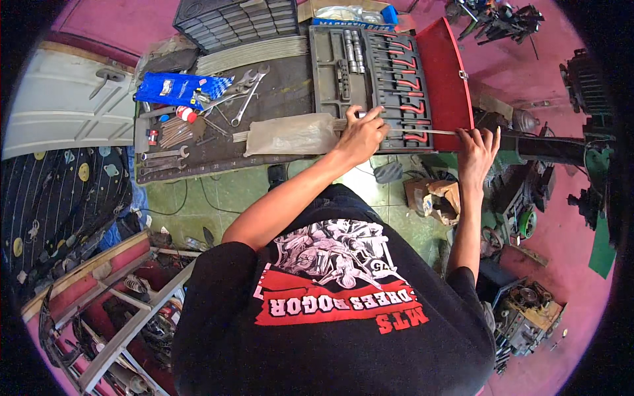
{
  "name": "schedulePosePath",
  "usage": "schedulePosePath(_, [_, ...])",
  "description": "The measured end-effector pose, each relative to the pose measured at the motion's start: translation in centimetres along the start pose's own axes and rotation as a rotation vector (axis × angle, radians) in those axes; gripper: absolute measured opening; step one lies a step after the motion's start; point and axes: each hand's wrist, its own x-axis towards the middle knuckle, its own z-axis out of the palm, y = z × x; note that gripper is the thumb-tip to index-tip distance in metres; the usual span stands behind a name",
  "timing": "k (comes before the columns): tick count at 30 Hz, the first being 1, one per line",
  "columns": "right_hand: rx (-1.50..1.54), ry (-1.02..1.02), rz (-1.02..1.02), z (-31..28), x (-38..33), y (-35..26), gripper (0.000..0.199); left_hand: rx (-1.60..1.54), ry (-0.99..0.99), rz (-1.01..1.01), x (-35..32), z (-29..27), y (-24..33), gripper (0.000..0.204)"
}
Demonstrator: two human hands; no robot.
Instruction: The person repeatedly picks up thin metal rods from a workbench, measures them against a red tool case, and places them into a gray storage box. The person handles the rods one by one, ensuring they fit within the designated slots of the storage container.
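A thin, straight metal rod [426,131] runs between my two hands across the near edge of an open red toolbox [444,79]. My left hand [362,137] is closed at the rod's left end, its fingers bent over the tray's front edge; something small and pale shows between them. At the other end my right hand [479,155] pinches the rod beside the lid's near corner. Inside the black tray [325,66] lie several red-handled tools [411,82] in a row and chrome sockets [354,51]. Touching my left hand is a translucent packet [290,134] of thin rods.
On the bench's left lie a blue packet [178,89], spanners [249,99], and a bundle of brown sticks [178,132]. A grey drawer cabinet [238,25] stands at the back. A paper bag [436,198] sits on the floor, near machinery at right.
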Motion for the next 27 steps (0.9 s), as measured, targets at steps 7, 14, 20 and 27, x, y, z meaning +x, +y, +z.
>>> schedulePosePath(7, [0.066, -0.046, -0.048, 1.6, -0.2, -1.2, 0.022, 0.027, -0.025, -0.050, -1.0, -1.4, -0.9, 0.036])
schedulePosePath(14, [0.156, -0.038, -0.090, 3.2, 0.4, -3.6, 0.026, 0.030, -0.002, -0.069, -1.8, -1.8, -1.7, 0.036])
schedulePosePath(20, [0.249, -0.030, -0.133, 4.7, 1.5, -6.2, 0.021, 0.034, 0.051, -0.099, -2.5, -1.5, -1.9, 0.036])
schedulePosePath(27, [0.346, -0.022, -0.172, 6.2, 1.9, -8.6, 0.025, 0.032, 0.035, -0.136, -2.8, -2.3, -1.6, 0.027])
